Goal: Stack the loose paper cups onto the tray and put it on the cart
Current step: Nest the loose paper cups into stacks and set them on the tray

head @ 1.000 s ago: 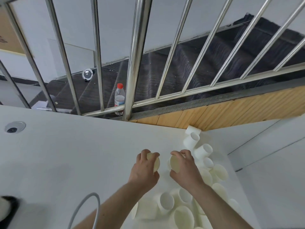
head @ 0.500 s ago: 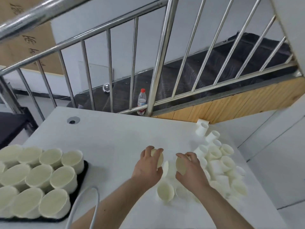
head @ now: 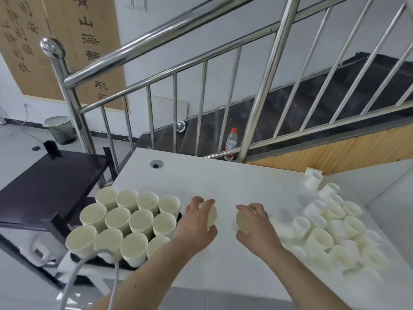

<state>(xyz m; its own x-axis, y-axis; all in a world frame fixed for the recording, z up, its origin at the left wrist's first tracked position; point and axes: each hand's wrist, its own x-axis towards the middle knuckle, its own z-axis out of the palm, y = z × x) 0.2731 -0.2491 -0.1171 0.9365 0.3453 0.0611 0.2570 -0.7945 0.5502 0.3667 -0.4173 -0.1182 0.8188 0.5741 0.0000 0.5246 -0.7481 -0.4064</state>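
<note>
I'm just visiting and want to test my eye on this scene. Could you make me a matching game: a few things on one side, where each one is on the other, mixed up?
Things:
1. tray of cups
2. loose cups
3. water bottle
4. black cart

Places:
A. behind the railing, past the table's far edge
B. heaped on the table's right side
C. off the table's left edge
D. on the table, left of the left hand

Pairs: 1-D, 2-B, 3-A, 4-C
</note>
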